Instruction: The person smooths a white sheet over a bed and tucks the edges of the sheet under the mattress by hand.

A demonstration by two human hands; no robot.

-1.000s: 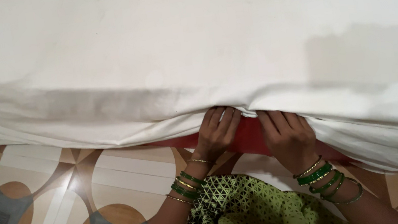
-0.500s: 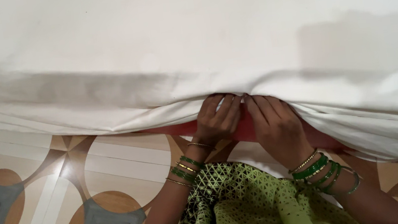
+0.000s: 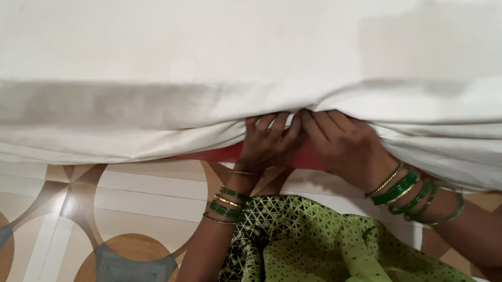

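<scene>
Large plain white cotton bedsheet [image 3: 240, 53], spread flat across the upper part of the view, smooth on top, with a faint darker rectangular patch toward the right. Near edge draped over the side, hanging in soft folds and creases, sagging lower at the right. Lifted slightly at the middle. Beneath that raised edge, a thin red strip of mattress or bedding [image 3: 227, 153], only partly showing, running sideways under the white cloth.

Matt white cloth sheet [image 3: 240, 53] fills the upper frame, glossy patterned tiles [image 3: 53, 248] lower left, shiny green bangles [image 3: 410, 191] lower right, thin green printed fabric [image 3: 316, 254].
</scene>
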